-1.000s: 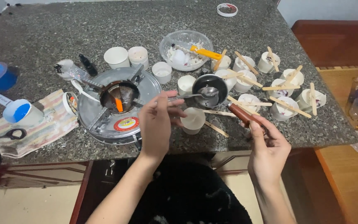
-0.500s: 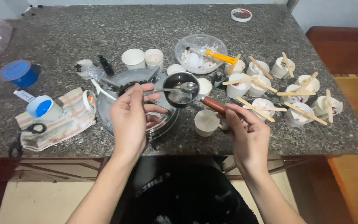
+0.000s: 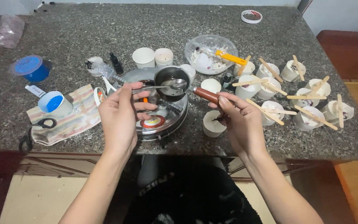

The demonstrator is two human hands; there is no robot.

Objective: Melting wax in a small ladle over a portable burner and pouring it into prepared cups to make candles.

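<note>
My left hand (image 3: 121, 118) holds a metal spoon (image 3: 175, 85) by its handle, with the bowl resting inside a small dark metal pot (image 3: 168, 77). My right hand (image 3: 239, 122) grips the pot's brown wooden handle (image 3: 206, 95) and keeps the pot above the right part of a round silver stove (image 3: 166, 118). A white cup (image 3: 213, 123) stands on the counter just left of my right hand.
Several white cups with wooden sticks across them (image 3: 303, 97) crowd the right of the granite counter (image 3: 83, 33). A clear bowl with a yellow-handled tool (image 3: 211, 52), two cups (image 3: 154, 57), blue lids (image 3: 27, 67), a striped cloth (image 3: 69, 118) and scissors (image 3: 32, 132) lie around.
Both hands have carried the pot and spoon leftwards from above the cups to over the stove. The white cup stays on the counter.
</note>
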